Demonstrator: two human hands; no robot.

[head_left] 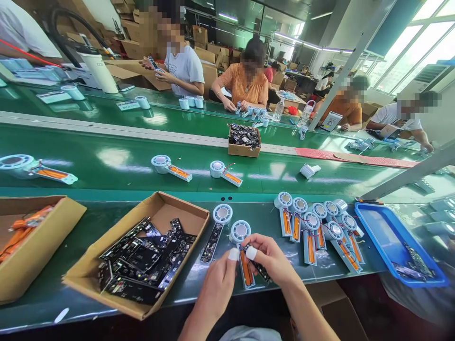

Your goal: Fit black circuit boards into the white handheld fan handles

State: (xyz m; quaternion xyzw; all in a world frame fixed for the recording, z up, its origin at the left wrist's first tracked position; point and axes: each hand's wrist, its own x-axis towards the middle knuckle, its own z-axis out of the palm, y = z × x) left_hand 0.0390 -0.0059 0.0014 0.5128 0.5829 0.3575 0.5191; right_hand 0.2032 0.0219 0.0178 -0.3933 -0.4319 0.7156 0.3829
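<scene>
While both forearms reach up from the near tabletop (192, 279) edge, the left hand (216, 282) pinches a fan unit (241, 232) by its orange-cored handle. The right hand (273, 258) holds a black circuit strip (263, 273) against it, just right of the cardboard box (85, 279) of loose circuit boards (142, 258). Farther right of the box lie a row of fan units (316, 227) and a blue tray (359, 213).

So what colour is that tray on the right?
The tray is blue; the head view shows it best.

Bare-armed, unsleeved as far as the lower edge. Capped with white finger cots (233, 254): one on a fingertip of the left hand (216, 282), one on the right hand (273, 260). Dressed, perhaps, in pale grey-blue cloth (249, 334), too cropped to judge.
</scene>
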